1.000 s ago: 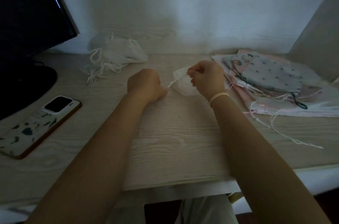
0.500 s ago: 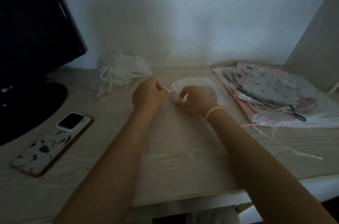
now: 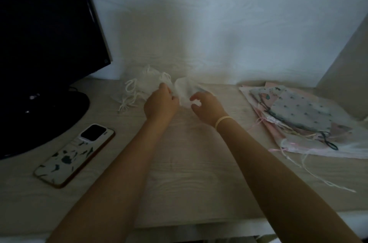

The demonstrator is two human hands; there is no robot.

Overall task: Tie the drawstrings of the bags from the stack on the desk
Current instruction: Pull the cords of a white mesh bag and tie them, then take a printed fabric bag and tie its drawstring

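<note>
I am leaning over the pale wood-grain counter, both forearms reaching toward the wall. The dark monitor is standing at the far left on its round base. The stack of patterned bags is lying at the right side of the counter, its loose drawstrings trailing toward the near edge. A heap of white bags with looped cords is sitting at the back, left of centre, and a phone in a speckled case is lying face down near the monitor base. Between my hands I am handling a small white bag, just beside that white heap. My left hand is gripping its left edge with curled fingers. My right hand, a pale band on its wrist, is hovering half open, fingers loosely curved at the bag's right side; I cannot tell if they touch it.
</note>
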